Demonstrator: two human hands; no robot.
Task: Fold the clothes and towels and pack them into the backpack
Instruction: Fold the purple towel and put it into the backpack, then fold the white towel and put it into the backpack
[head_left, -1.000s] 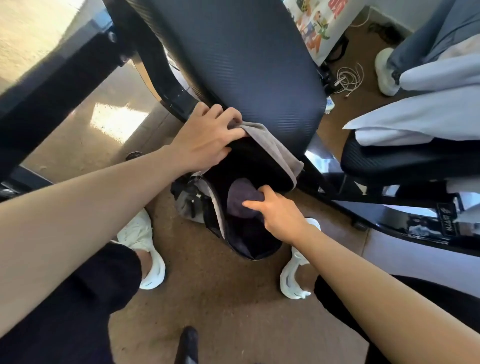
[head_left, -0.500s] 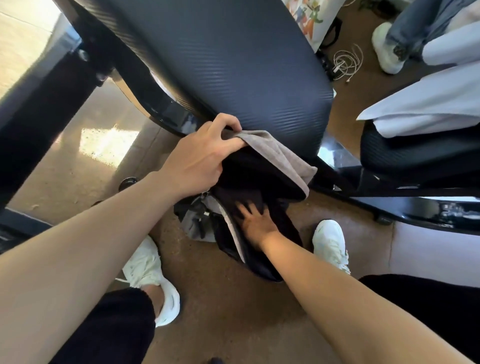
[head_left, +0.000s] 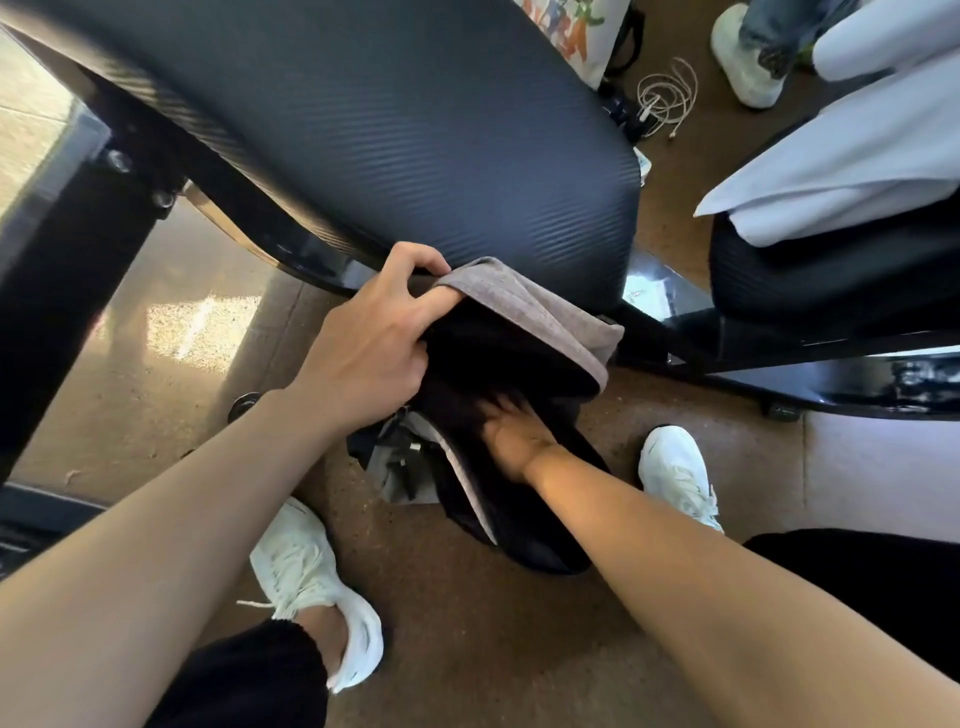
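Backpack flap gripped by left hand; right hand inside, grip unclear.

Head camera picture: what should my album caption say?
Left hand holds the backpack open while the right hand reaches inside.

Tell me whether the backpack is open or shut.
Open: the left hand holds up the grey flap of the backpack, and the right hand reaches inside.
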